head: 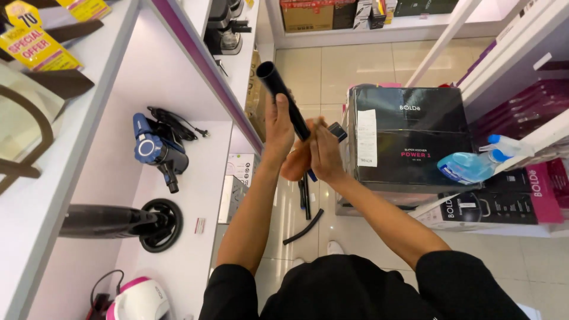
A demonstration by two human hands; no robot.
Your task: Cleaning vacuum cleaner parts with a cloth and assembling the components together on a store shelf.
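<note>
Nearest the camera are the person's black sleeves, with both forearms reaching forward over a tiled floor [355, 71]. The left hand [278, 127] is closed around a black tube [284, 98], gripping it at its middle; the tube tilts up and away, its open end at the top. The right hand [323, 151] is wrapped around the tube's lower part, just beside the left hand and touching it. Below the hands, slim black parts [305, 213] lie on the floor.

To the left, a white shelf [195, 178] carries a pink and white appliance [139, 299], then a black stick vacuum head [154, 224], then a blue handheld vacuum [155, 151] with a black cord behind it. To the right of the hands stands a large black box [409, 136], and a blue spray bottle [471, 166] rests just beside it on a rack. Farther off, cartons [308, 15] sit on a low shelf by the far wall.
</note>
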